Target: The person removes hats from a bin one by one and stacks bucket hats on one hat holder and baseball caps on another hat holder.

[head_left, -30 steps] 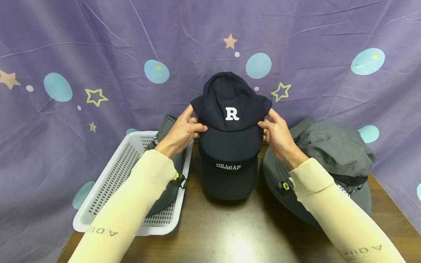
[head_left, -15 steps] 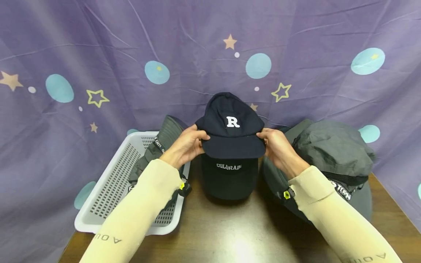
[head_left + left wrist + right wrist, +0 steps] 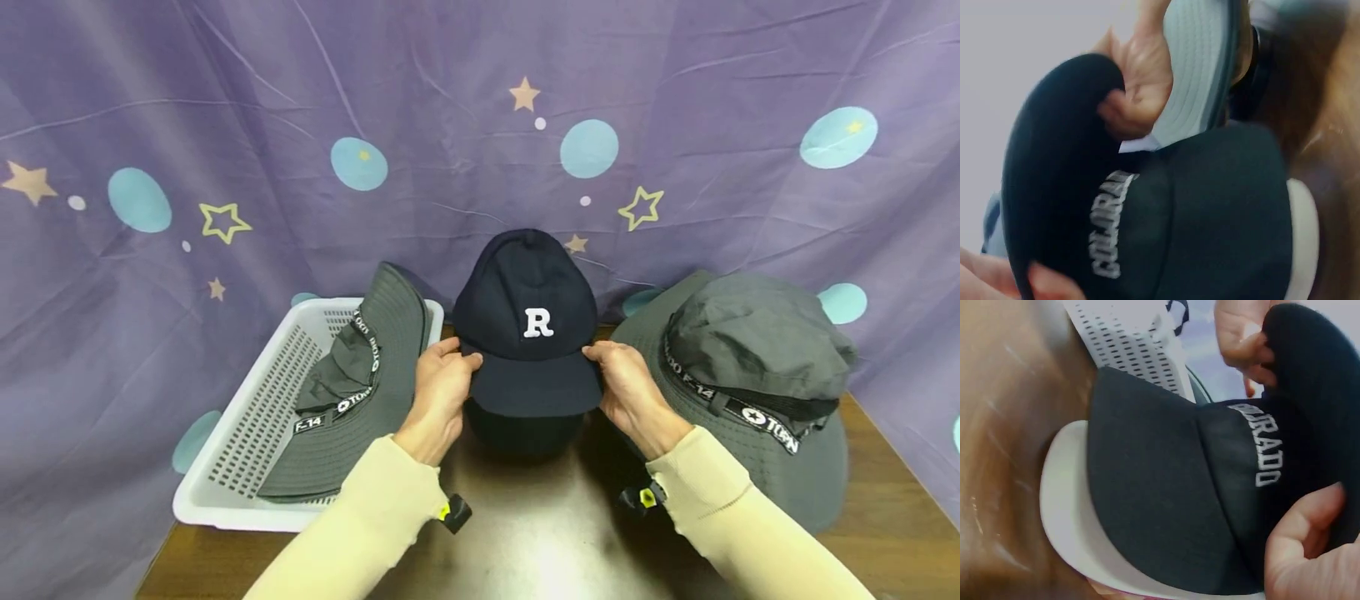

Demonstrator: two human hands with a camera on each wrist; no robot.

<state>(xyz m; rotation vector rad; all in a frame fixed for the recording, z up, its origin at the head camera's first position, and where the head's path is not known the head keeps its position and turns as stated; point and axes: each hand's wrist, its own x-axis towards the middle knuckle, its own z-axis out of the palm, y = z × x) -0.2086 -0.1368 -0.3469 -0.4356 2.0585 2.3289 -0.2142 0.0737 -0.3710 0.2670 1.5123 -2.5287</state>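
Note:
A navy baseball cap (image 3: 525,292) with a white letter R faces me at the middle of the head view. My left hand (image 3: 441,392) pinches it at the left end of its brim, thumb on top. At the opposite end, my right hand (image 3: 628,387) grips the brim likewise. Beneath it is a black cap (image 3: 525,433), its COLORADO lettering now covered in the head view but readable in part in the right wrist view. A white brim (image 3: 1063,506) pokes out below the black one in that view.
To the left, a white perforated basket (image 3: 247,417) holds a dark grey bucket hat (image 3: 393,358) tipped on its side. Another grey bucket hat (image 3: 765,342) lies on the wooden table (image 3: 517,533) at right. A purple patterned curtain (image 3: 465,75) hangs close behind.
Both hands have brought the navy cap down and toward me, over the black cap, hiding its lettering. Its crown, earlier slumped, now stands rounder. The basket's bucket hat has come into fuller view.

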